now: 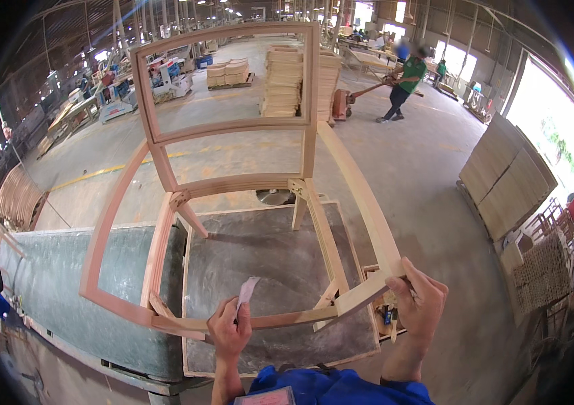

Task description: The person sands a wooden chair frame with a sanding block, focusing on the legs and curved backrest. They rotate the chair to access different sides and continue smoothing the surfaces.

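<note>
A bare wooden armchair frame [246, 183] stands upright in front of me, its open back at the far side and its front rail towards me. My left hand [229, 329] is closed at the near front rail, pinching a small curled pale strip that looks like sandpaper [248, 290]. My right hand [422, 304] grips the front corner of the right armrest [370, 219], thumb on the near side and fingers over the outer side. Under the chair lies a dark worktable top [267, 256] with a light wooden edge.
A green-grey covered bench [98, 290] adjoins on the left. An open box of tools [387, 317] sits below the table's right edge. Stacked boards [510, 175] stand on the right. Farther off, a person in green [408, 77] pulls a pallet jack [342, 104] beside wood stacks [283, 81].
</note>
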Demonstrator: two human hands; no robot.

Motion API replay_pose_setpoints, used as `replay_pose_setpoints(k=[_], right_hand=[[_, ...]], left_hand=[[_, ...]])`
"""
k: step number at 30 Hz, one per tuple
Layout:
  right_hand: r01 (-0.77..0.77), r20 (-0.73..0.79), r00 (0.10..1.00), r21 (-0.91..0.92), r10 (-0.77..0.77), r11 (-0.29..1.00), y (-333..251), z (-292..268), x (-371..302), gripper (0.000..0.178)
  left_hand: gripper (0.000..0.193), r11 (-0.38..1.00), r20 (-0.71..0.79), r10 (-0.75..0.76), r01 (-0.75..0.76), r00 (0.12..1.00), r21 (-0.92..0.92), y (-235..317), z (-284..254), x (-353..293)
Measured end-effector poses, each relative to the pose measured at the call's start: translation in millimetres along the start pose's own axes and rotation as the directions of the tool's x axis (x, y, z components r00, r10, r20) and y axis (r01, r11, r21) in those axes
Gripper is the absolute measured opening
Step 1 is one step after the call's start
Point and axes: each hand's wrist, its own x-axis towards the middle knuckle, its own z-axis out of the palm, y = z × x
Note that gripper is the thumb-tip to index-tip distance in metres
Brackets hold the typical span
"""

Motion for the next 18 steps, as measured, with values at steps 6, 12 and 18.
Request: replay_pose_setpoints(k=[6, 12, 18], right_hand=[[0.131, -0.064, 0.99, 0.05, -0.127, 0.99, 4, 2, -2, 0.026], [0.174, 0.074, 0.982, 0.014, -0.174, 0.985, 3, -1, -3, 0.032], [0.202, 0.065, 0.976, 0.067, -0.206, 0.977, 12, 5, -10, 0.033]], left_hand=[[0.013, 1.0, 0.013, 0.018, -0.018, 1.0, -0.003, 2, -1, 2], [0.014, 1.0, 0.023, 0.016, -0.016, 1.0, 0.018, 6, -1, 3], [0.015, 1.0, 0.058, 0.004, -0.005, 0.998, 0.02, 7, -2, 1]])
